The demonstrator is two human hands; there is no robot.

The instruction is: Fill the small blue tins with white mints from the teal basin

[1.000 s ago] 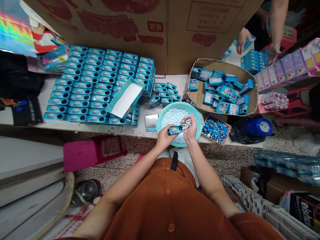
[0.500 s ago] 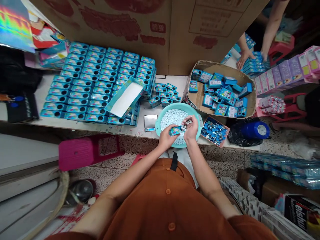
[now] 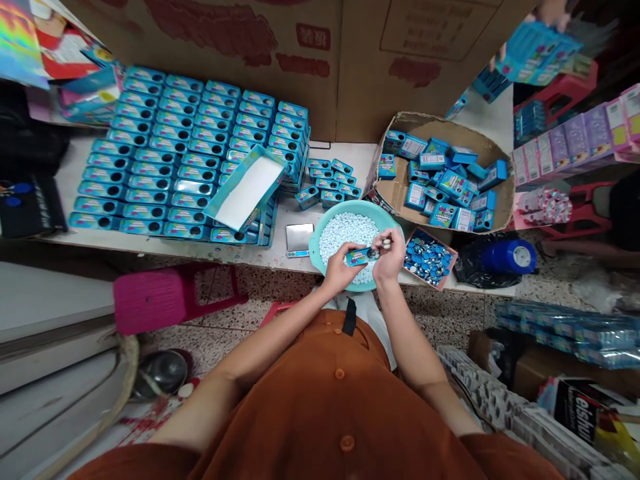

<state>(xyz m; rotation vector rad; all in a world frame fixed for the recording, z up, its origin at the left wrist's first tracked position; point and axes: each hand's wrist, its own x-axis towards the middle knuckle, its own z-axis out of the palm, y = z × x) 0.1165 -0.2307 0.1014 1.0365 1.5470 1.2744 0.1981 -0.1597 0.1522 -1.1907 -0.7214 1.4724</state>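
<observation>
My left hand [image 3: 341, 268] grips a small blue tin [image 3: 359, 256] held over a turquoise basin [image 3: 315, 250] of white candies [image 3: 345, 233]. Cupped beside the tin's right end, my right hand [image 3: 390, 259] holds a few white candies [image 3: 385, 243] in its curled fingers. A small scale [image 3: 299, 238] lies just left of the basin. Blue and silver round pieces [image 3: 429, 257] fill a shallow pink box [image 3: 450, 272] to its right.
Rows of blue tins [image 3: 150, 160] cover the left of the table, with an open tray [image 3: 247, 189] on top. A torn cardboard box [image 3: 506, 190] holds loose tins. At the upper right, another person's hands [image 3: 553, 13] hold a stack of tins. A pink stool [image 3: 147, 300] stands lower left.
The tin and my right hand have shifted slightly right, and fewer candies show in my right hand. The other person has lifted a stack of tins upward.
</observation>
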